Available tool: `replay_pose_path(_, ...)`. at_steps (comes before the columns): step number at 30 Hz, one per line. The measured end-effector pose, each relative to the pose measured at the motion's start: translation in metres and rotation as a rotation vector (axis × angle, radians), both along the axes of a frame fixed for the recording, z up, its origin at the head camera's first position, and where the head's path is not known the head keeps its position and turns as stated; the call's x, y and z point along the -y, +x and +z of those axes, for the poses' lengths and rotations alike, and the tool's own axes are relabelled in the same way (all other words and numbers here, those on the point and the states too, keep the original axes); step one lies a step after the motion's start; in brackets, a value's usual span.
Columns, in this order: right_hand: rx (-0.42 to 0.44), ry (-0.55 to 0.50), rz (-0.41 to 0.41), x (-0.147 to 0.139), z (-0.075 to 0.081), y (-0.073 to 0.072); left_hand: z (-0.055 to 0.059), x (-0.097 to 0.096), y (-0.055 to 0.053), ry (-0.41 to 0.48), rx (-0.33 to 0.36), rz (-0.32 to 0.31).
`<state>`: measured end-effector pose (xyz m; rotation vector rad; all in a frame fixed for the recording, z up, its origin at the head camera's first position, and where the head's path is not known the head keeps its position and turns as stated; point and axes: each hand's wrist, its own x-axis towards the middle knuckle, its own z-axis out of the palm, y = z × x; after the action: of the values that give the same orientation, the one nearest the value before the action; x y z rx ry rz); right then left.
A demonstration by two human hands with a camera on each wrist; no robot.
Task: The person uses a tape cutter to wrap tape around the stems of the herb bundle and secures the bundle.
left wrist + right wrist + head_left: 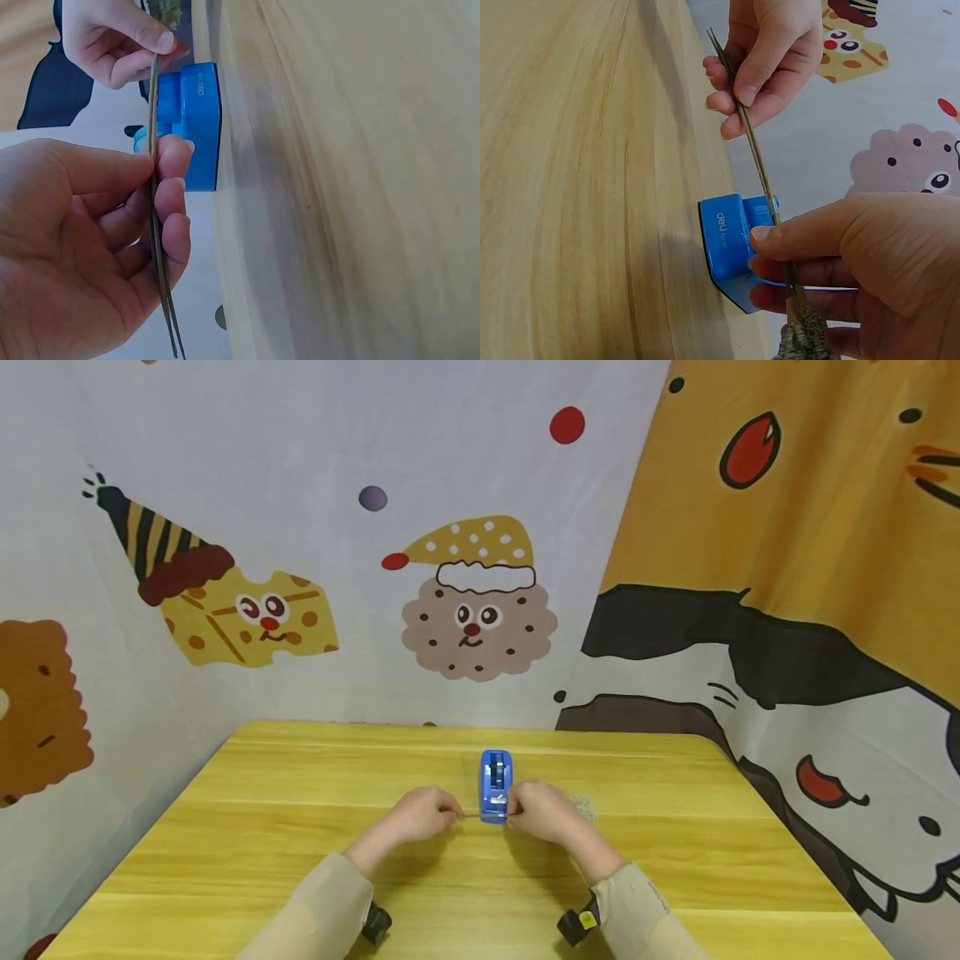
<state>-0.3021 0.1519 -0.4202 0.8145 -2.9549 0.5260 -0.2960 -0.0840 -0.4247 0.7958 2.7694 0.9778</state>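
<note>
A thin bundle of dried stems runs between the two hands, above the near end of a blue tape dispenser. My left hand pinches the stems between thumb and fingers, their bare ends sticking out past the palm in the left wrist view. Further along, my right hand pinches the same bundle close to its pale green, tufted heads. A small shiny patch, maybe tape, shows on the stems beside the right thumb. The dispenser stands on the table with its tape roll upright.
The wooden table reaches back to a white and orange curtain printed with cartoon figures. A black wrist camera sits on the right wrist, and another wrist camera on the left.
</note>
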Motion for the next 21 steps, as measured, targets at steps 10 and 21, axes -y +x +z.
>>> replay_pose_path(10, 0.082, -0.092, -0.006, -0.0014, -0.0048, -0.0021, -0.0024, 0.0024, -0.0024, 0.018, 0.004, 0.001)
replay_pose_path(21, 0.121, -0.141, -0.016, -0.0013, -0.0109, 0.0013, -0.0023, 0.0033, -0.0017, 0.033, 0.035, 0.004)
